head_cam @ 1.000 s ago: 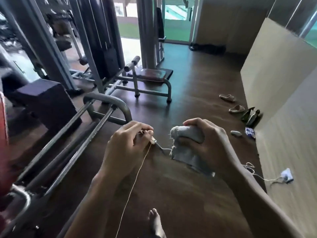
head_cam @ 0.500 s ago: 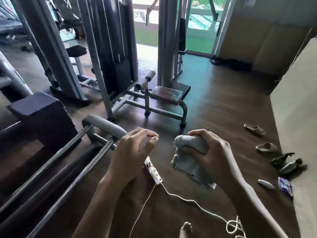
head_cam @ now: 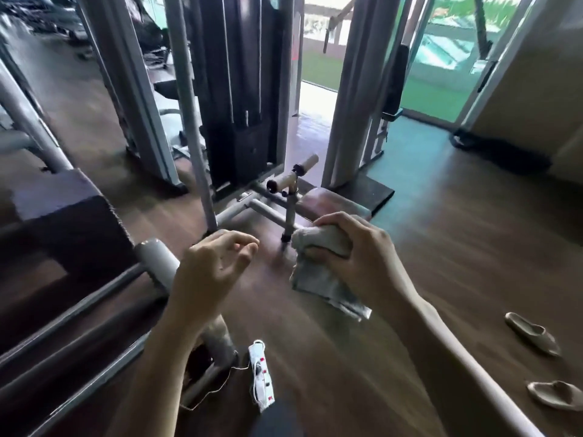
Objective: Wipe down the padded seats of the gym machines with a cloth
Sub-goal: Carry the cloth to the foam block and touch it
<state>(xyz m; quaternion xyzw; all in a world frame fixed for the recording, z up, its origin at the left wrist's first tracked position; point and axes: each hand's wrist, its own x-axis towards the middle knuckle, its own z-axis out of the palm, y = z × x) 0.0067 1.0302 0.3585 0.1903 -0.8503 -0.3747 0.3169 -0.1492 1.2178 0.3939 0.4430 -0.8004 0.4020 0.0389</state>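
Our right hand (head_cam: 362, 257) clutches the cloth (head_cam: 318, 279); the padded seat (head_cam: 325, 205) lies directly ahead of it; left hand (head_cam: 211, 272) loose, empty.

Left hand (head_cam: 214, 272) and right hand (head_cam: 362, 257) are bare, as are both forearms (head_cam: 441, 335) up to the frame edge. Dark fabric (head_cam: 274, 421) covers what appears to be a leg at the bottom edge.

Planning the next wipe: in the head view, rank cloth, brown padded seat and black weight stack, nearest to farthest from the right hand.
1. cloth, gripped in the right hand.
2. brown padded seat, just ahead.
3. black weight stack, behind the seat, centre-left.
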